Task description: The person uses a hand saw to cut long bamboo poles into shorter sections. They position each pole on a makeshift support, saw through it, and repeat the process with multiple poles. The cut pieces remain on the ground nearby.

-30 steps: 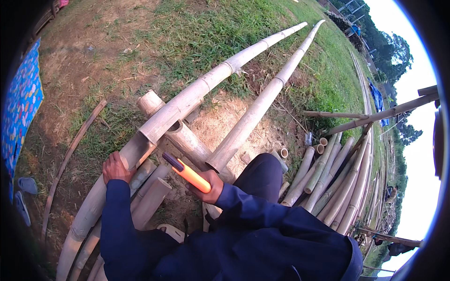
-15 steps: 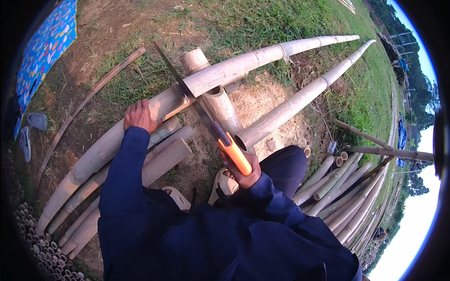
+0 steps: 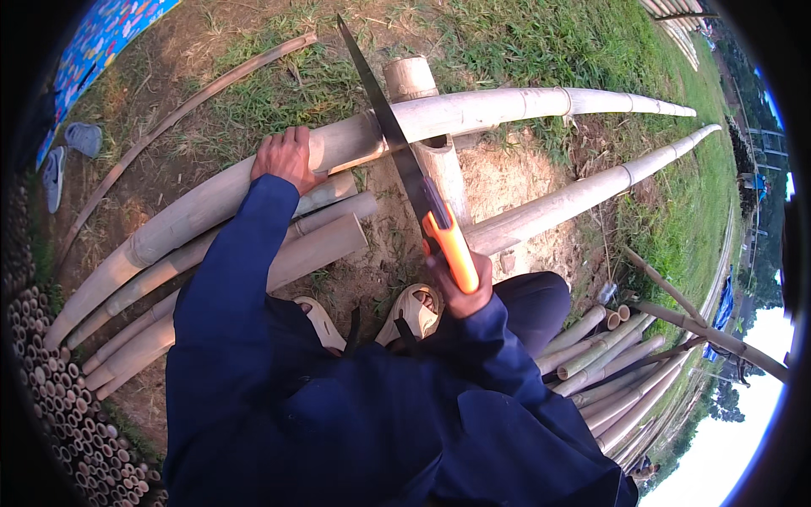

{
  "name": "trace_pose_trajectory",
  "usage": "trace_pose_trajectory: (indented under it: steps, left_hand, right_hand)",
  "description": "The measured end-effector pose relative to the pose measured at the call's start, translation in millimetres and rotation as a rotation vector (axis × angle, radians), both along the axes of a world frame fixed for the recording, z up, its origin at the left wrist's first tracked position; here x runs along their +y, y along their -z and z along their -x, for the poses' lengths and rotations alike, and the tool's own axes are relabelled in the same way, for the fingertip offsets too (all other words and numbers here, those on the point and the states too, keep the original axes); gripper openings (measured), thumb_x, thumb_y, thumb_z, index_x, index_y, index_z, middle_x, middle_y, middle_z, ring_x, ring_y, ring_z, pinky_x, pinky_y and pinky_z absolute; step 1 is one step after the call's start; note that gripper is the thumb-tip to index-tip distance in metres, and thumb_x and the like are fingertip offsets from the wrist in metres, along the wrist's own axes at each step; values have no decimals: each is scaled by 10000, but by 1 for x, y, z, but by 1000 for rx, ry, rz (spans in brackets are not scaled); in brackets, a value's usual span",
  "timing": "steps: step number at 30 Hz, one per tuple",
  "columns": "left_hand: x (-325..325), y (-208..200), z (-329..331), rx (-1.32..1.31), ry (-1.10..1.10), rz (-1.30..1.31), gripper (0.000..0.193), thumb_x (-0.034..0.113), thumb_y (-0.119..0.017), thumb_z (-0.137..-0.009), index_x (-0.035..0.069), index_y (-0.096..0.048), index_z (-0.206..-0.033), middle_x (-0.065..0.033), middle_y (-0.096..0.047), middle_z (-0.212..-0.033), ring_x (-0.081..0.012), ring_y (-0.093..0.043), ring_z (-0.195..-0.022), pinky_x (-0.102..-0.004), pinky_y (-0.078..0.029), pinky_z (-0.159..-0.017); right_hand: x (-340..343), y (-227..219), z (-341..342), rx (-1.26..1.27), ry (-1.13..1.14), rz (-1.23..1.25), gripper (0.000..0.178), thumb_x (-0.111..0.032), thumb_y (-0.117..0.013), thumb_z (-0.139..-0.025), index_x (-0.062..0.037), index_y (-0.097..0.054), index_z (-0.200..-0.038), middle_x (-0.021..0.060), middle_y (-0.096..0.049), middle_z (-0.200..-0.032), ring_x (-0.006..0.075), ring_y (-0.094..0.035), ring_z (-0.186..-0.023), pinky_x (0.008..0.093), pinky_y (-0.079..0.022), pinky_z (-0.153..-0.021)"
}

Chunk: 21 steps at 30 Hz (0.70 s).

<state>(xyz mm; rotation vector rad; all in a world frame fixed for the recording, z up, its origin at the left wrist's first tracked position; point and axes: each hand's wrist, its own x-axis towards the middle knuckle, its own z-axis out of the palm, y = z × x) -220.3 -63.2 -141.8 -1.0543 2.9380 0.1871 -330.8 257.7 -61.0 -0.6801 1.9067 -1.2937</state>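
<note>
Head view first: what's the ground like?
— Outdoors, bare earth (image 3: 342, 283) and grass (image 3: 507, 51), with pale dust (image 3: 511, 182) below the bamboo pole (image 3: 348, 140).
— Anything hollow?
— Stacked bamboo tubes (image 3: 63, 380), lower left, show round open ends; their insides are too small to make out.
— And the hands?
— Left hand (image 3: 287, 158) grips the pole, fingers over its top. Right hand (image 3: 460, 283) is closed round the handle of the saw (image 3: 393, 131), whose blade crosses the pole near the left hand, on its right.

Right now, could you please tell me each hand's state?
Left hand: laid over the bamboo pole; grip unclear.
Right hand: closed around the orange saw handle.
</note>
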Motion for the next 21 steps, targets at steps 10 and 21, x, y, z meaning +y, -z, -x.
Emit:
trace_pose_trajectory:
  steps: [10, 21]
  left_hand:
    - [0, 1, -10, -32, -9, 6, 755, 410, -913, -655, 58, -552, -1217, -133, -643, -1201, -351, -628, -1130, -450, -467, -1034]
    - [-3, -3, -7, -11, 26, 5, 753, 428, -906, -670, 54, -560, -1224, -135, -655, -1164, -356, -633, -1118, -455, -482, -1000]
  right_hand:
    - [126, -35, -45, 176, -113, -89, 312, -69, -717, -899, 48, -700, -1188, 126, -746, -902, 184, -740, -846, 288, -548, -772]
    - [10, -9, -17, 19, 19, 51, 91, -46, -693, -943, 26, -669, -992, 7, -623, -741, 78, -562, -664, 260, -474, -625]
